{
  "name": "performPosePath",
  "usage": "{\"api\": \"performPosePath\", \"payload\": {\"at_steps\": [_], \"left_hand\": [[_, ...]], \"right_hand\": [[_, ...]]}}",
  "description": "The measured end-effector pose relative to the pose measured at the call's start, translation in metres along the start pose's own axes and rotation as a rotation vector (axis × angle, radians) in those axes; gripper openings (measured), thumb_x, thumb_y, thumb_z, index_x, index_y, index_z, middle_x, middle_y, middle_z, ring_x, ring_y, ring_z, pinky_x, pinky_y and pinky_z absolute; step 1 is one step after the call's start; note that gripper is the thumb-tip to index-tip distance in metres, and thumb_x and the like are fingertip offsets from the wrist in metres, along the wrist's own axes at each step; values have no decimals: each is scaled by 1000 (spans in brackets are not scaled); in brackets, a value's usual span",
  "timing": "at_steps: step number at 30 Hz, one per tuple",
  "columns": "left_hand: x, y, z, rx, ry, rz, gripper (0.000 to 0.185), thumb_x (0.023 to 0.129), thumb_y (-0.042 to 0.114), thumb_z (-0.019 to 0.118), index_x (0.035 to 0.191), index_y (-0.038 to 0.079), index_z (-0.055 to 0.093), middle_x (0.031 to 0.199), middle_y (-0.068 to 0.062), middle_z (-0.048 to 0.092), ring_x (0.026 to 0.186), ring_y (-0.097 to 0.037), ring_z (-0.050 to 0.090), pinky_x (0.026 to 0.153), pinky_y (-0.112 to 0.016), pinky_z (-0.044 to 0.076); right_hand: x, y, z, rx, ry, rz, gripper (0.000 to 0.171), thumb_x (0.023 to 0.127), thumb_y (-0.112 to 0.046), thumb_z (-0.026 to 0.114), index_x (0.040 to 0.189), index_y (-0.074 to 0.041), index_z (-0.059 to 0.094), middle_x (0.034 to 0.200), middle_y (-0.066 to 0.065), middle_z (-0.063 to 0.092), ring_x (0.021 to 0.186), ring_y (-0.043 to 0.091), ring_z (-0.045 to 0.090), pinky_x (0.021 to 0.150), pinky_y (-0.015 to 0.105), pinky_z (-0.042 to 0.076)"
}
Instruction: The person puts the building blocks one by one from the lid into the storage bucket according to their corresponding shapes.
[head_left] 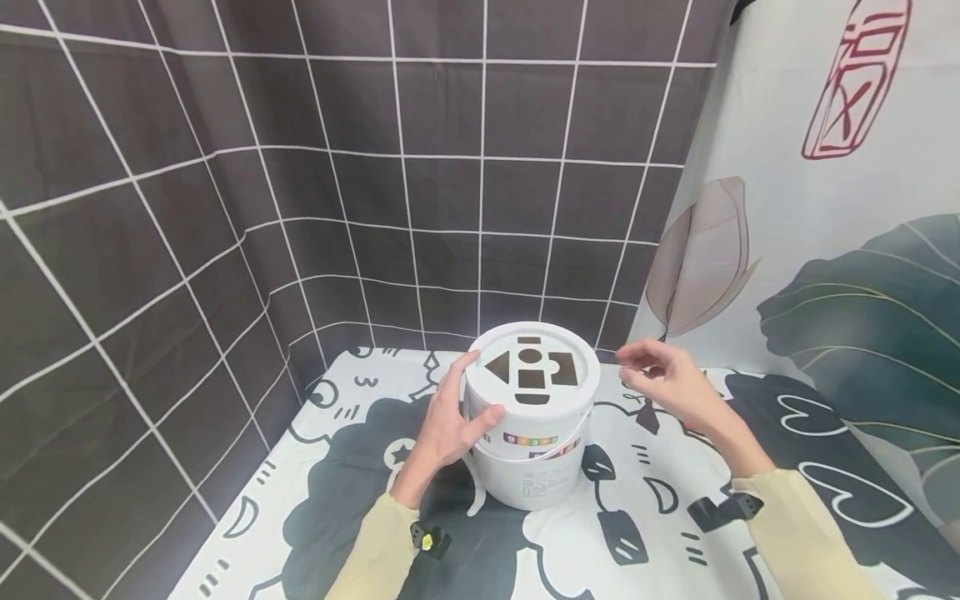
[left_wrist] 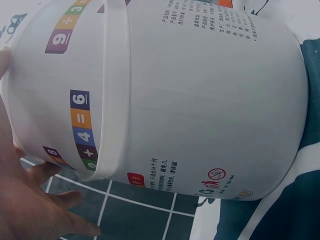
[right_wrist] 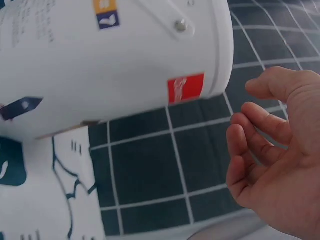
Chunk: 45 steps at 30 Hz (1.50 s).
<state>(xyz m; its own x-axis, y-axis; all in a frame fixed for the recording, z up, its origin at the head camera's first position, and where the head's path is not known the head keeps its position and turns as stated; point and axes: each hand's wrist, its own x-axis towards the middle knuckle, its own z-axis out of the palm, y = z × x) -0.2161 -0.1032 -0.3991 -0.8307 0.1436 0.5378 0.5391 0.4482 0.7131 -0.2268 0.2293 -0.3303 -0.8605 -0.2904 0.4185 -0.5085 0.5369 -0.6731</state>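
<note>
Two hands at a white bucket (head_left: 534, 450) standing on the patterned surface (head_left: 660, 533) | left hand (head_left: 450, 421) grips its lid edge, fingers curled round it | right hand (head_left: 671, 385) hovers just beside, fingers loosely apart, holding nothing

A staged recording corner, not a lived-in room: dark tiled backdrop sheets (head_left: 375, 167) hang behind the fingers, a leaf-print curtain (head_left: 840, 250) hangs to their right, and a cartoon-print cloth (head_left: 660, 517) covers the table below them.
</note>
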Motion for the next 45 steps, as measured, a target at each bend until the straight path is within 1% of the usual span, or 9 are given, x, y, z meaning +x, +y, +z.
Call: {"api": "performPosePath", "payload": {"at_steps": [4, 7, 11, 15, 19, 27, 32, 39, 45], "left_hand": [[0, 0, 0, -7, 0, -5, 89, 81, 64, 66, 153, 18, 38, 152, -13, 42, 136, -35, 42, 106, -61, 34], [0, 1, 1, -9, -6, -9, 90, 81, 64, 67, 153, 19, 37, 153, -13, 42, 136, -35, 42, 106, -61, 33], [0, 1, 1, 0, -13, -17, 90, 81, 64, 66, 153, 19, 36, 153, -12, 41, 136, -34, 41, 106, -61, 33], [0, 1, 0, -5, -15, -19, 90, 81, 65, 66, 153, 19, 37, 154, -12, 41, 137, -34, 41, 107, -61, 32], [0, 1, 0, -7, -10, -14, 91, 81, 65, 67, 153, 19, 37, 153, -13, 41, 137, -35, 41, 107, -61, 32], [-1, 1, 0, 1, -9, -14, 89, 81, 64, 67, 153, 20, 37, 153, -12, 42, 137, -34, 41, 107, -61, 33], [-1, -1, 1, -1, -9, -11, 90, 81, 65, 66, 153, 19, 37, 153, -12, 42, 137, -34, 41, 107, -60, 32], [-1, -2, 1, 0, -2, -1, 91, 81, 68, 64, 153, 19, 37, 153, -11, 42, 138, -34, 40, 107, -61, 32], [-1, -2, 2, -2, -3, -2, 91, 81, 68, 65, 153, 20, 37, 153, -11, 42, 137, -34, 41, 107, -62, 32]], "right_hand": [[-14, 16, -5, -34, 29, 19, 25, 93, -5, 68, 116, 2, 65, 105, 12, 68, 89, 11, 60, 75, 21, 49], [-28, 27, -11, -53, 37, 105, 30, 95, -12, 68, 123, -2, 63, 110, 13, 66, 89, 11, 60, 72, 22, 50], [-47, 44, -19, -39, 46, 198, 37, 97, -17, 67, 130, -1, 59, 116, 18, 63, 87, 13, 62, 66, 27, 54], [-63, 64, -28, -96, 78, 231, 39, 95, -14, 69, 129, 3, 58, 111, 20, 64, 82, 8, 61, 65, 25, 52], [-77, 81, -34, -198, 116, 276, 39, 94, -15, 71, 126, 4, 59, 107, 20, 66, 79, -1, 55, 64, 22, 47], [-95, 102, -37, -222, 135, 335, 41, 96, -19, 70, 126, 6, 58, 109, 22, 66, 80, -6, 52, 63, 20, 46], [-102, 111, -37, -235, 148, 385, 41, 95, -17, 70, 126, 7, 57, 107, 22, 65, 81, 2, 54, 60, 21, 47], [-108, 125, -42, -245, 186, 464, 47, 93, -18, 68, 129, 8, 54, 112, 25, 63, 84, 4, 52, 61, 19, 45], [-111, 139, -45, -240, 189, 544, 54, 93, -21, 66, 132, 12, 49, 116, 31, 57, 98, 36, 56, 70, 35, 47]]}}
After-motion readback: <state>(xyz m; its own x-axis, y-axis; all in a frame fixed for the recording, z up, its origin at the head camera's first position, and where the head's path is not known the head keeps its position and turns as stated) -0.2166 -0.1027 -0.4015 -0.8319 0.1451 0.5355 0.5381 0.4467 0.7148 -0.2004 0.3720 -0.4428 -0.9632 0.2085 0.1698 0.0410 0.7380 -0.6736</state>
